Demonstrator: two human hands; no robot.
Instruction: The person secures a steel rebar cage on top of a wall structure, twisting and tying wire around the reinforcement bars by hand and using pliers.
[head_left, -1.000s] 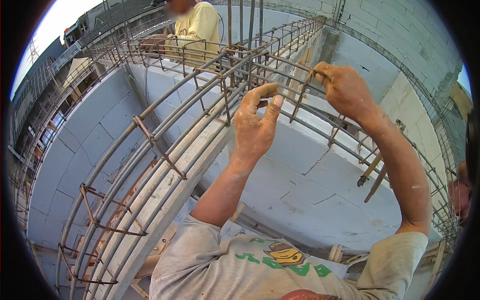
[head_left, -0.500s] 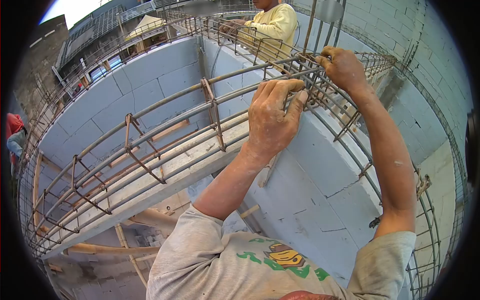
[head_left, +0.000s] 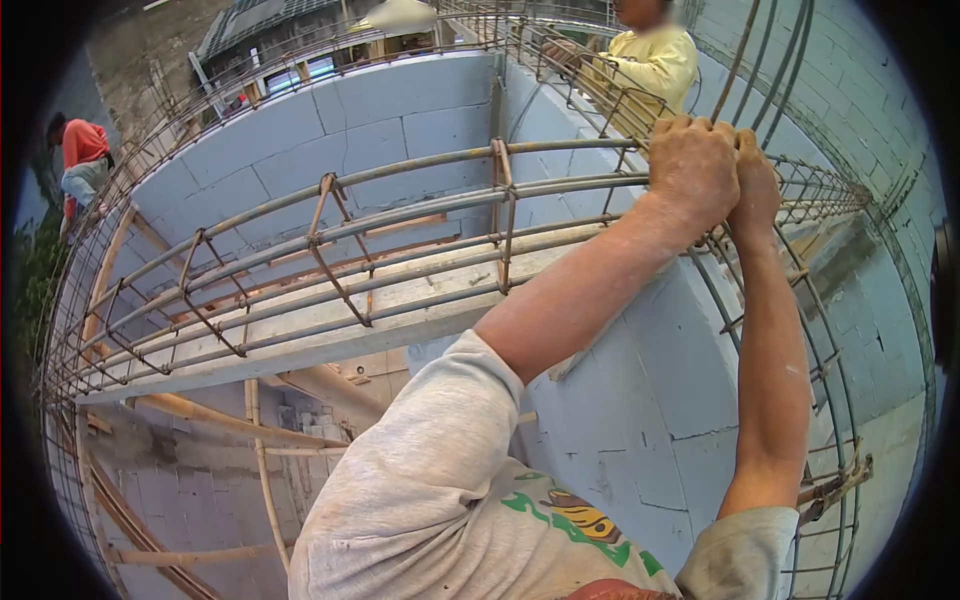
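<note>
My left hand (head_left: 692, 172) is closed at the junction where the rebar cages meet, its knuckles up and its fingers curled away from me. Pressed against it on the right, my right hand (head_left: 756, 190) is closed too. Whatever the fingers grip is hidden behind the hands. A long rebar cage (head_left: 410, 215) of bars and rusty stirrups runs left from my left hand, above a concrete beam (head_left: 420, 312). Below my hands, another rebar cage (head_left: 712, 285) follows the top of the block wall (head_left: 640, 390).
Across the junction, a person in a yellow shirt (head_left: 655, 65) has hands at another cage. Far left, a person in a red top (head_left: 85, 145) bends down. Upright bars (head_left: 785, 75) rise just beyond my hands. Bamboo poles (head_left: 258, 450) stand under the beam.
My left hand has moved right and up to meet my right hand, which has turned and closed beside it. The view has shifted, showing more of the person in red.
</note>
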